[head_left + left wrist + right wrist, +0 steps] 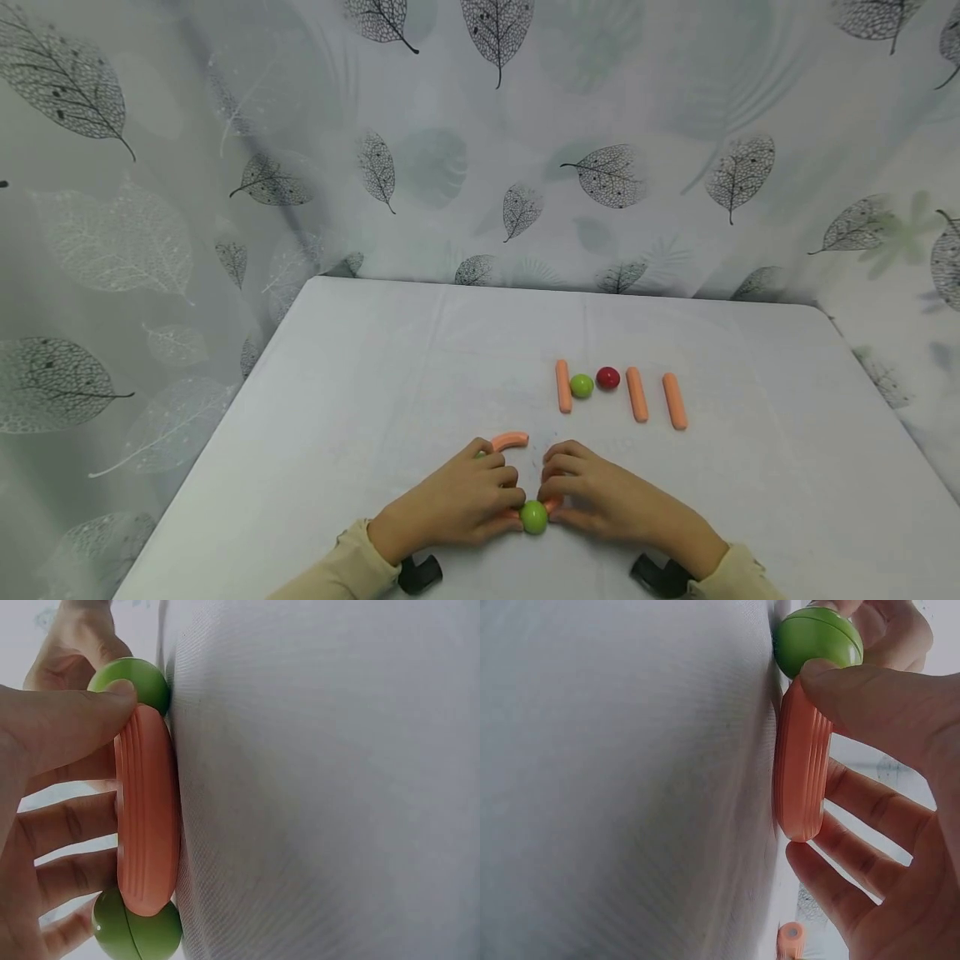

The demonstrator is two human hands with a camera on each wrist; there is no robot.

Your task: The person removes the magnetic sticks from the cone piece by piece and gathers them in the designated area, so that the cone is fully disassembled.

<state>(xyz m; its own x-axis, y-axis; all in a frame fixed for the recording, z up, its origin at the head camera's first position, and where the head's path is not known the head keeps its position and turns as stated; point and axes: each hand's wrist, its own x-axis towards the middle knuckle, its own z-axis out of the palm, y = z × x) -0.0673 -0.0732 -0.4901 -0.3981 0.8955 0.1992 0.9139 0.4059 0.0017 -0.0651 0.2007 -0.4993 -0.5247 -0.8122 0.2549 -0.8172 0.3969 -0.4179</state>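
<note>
A glossy green ball point(534, 517) sits on the white table between my two hands. My left hand point(468, 500) grips an orange ribbed rod point(148, 810), thumb at the end that meets this ball and fingers along the far side. At that rod's other end is a second green ball point(135, 930), mostly covered by the hand in the head view. With thumb and fingers, my right hand point(592, 492) holds another orange ribbed rod point(802, 765), whose end touches the middle ball. A curved orange rod point(512, 440) lies just beyond my left fingers, by the second ball.
Farther back on the white table point(390, 358) lie straight orange rods point(564, 386), point(637, 394), point(675, 401). A green ball point(582, 385) and a red ball point(608, 378) stand between two of them. A leaf-patterned curtain point(435, 167) hangs behind the table.
</note>
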